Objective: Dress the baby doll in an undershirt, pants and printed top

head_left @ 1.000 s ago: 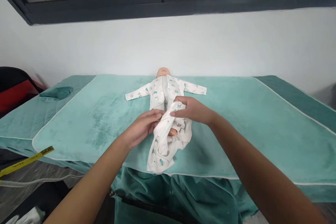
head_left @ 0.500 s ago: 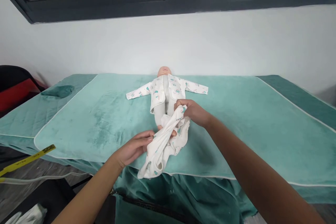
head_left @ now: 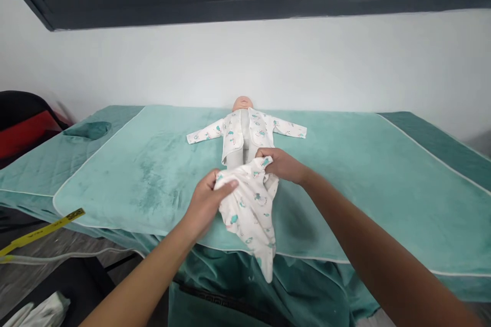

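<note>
Both hands (head_left: 205, 200) (head_left: 283, 164) gripping garment (head_left: 251, 207), doll (head_left: 246, 125) in jacket (head_left: 262, 131)

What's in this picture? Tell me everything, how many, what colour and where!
Doll: one, pale, lying on the bed
Jacket: one, white with print, open on the doll
Printed garment: one, white with green bits, between the hands
Bed: one, green, middle
Wall: one, white, behind
Window frame: one, dark grey, top
Bulky thing: one, black and red, far left
Strip: one, yellow, left
Cable: one, whitish, below the strip
Cloth: maybe several, whitish, bottom left
Left hand: one, bare, gripping the garment
Right hand: one, bare, gripping its top
</note>
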The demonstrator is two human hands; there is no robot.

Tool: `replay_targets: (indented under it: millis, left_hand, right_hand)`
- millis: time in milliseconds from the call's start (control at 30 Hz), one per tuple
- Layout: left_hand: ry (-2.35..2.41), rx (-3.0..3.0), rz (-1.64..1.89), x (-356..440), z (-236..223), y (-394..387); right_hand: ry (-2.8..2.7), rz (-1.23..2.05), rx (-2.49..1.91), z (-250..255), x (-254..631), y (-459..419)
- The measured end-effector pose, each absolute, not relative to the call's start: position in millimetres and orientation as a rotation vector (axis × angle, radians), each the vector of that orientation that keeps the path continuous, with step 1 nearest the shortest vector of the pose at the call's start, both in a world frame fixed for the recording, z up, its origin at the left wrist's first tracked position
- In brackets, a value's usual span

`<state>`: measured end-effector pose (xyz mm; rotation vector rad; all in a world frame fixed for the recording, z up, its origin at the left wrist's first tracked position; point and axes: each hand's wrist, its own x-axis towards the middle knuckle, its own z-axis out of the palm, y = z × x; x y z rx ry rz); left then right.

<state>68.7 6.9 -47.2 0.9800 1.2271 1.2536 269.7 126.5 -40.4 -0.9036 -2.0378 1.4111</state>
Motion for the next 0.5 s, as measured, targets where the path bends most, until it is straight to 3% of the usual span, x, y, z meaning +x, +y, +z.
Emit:
replay_targets:
  millis: [200,367,500]
  left_hand:
    - [0.999,0.806,1.330,67,-32,38]
    - [1.023,0.752,1.346,69,-41,47]
    - [1.037,0.860,1.055,59,-53,37]
  right_hand:
    - [-2.215,1.613,-0.794,-15,270,119]
    - [-2.190,1.524,-0.859,-20,245,111]
    - [-1.877,1.503,-0.899,-32,233,114]
